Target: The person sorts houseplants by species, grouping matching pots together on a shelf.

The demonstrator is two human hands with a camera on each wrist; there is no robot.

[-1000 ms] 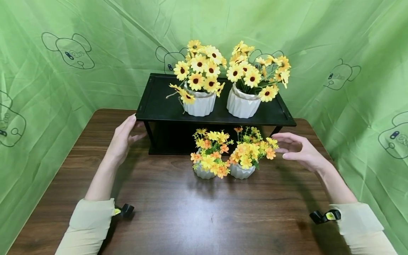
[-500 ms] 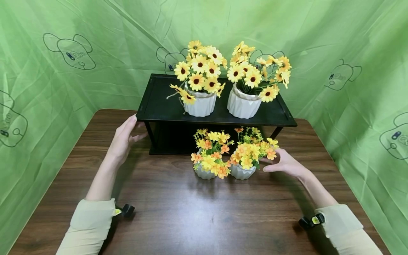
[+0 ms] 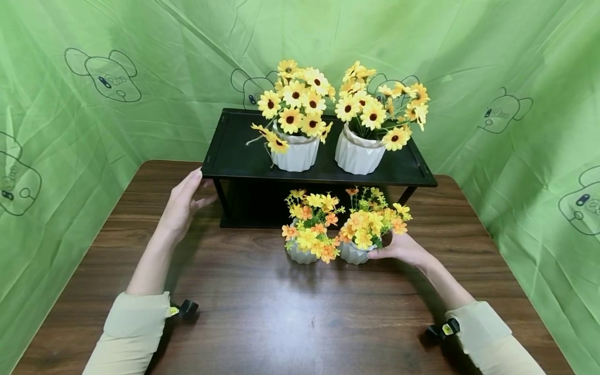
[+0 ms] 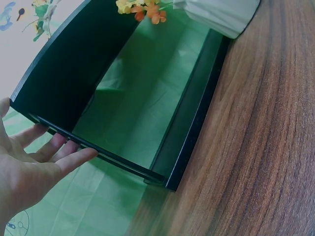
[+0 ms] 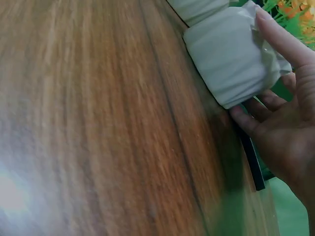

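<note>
A black two-tier shelf [image 3: 239, 151] stands on the table. My left hand [image 3: 180, 203] rests against its left end; in the left wrist view the fairly straight fingers [image 4: 74, 160] touch the side rail. Two white pots of yellow daisies [image 3: 294, 153] [image 3: 360, 151] stand on top. In front of the shelf are two smaller white pots with yellow and orange flowers, a left pot [image 3: 300, 253] and a right pot [image 3: 354, 253]. My right hand [image 3: 405, 249] holds the right pot [image 5: 226, 59] from its right side, thumb at the rim, fingers partly hidden behind it.
The brown wooden table [image 3: 300, 323] runs forward from the shelf. Green cloth [image 3: 178, 78] with line-drawn bear heads hangs behind and on both sides. The two small pots stand close together, their flowers overlapping.
My right hand has moved left from beside the shelf's right end to the right small pot and now holds it. My left hand has stayed at the shelf's left end.
</note>
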